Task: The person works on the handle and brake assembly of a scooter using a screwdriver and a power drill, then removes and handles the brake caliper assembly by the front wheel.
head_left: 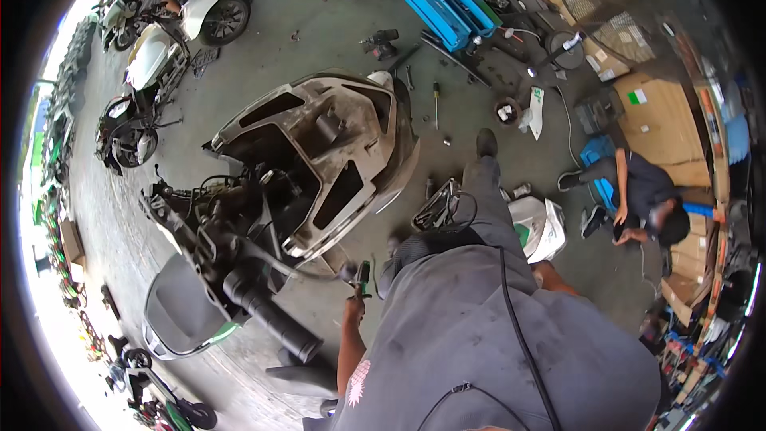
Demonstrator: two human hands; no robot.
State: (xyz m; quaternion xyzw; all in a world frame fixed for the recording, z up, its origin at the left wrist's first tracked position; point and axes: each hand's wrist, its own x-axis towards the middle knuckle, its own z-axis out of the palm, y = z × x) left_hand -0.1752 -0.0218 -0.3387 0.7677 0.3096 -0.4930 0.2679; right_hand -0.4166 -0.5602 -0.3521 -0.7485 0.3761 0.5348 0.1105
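Left hand [353,308]: fingers closed around a green-and-black tool handle [364,276], positioned near the rubber handlebar grip [271,319] of the partly stripped scooter [239,227]. Right hand [546,273]: partly hidden by the shirt [495,335]; grip cannot be determined. White fairing [550,227] adjacent. Farther forward: yellow-handled screwdriver [436,90], blue toolbox [432,13], on floor [319,40].

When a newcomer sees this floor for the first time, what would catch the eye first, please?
Probably the large beige shell, left of the middle, with its dark openings. Nearer the person's body, the left hand grips a green-and-black handle. Toward the top, a bright blue toolbox stands open.
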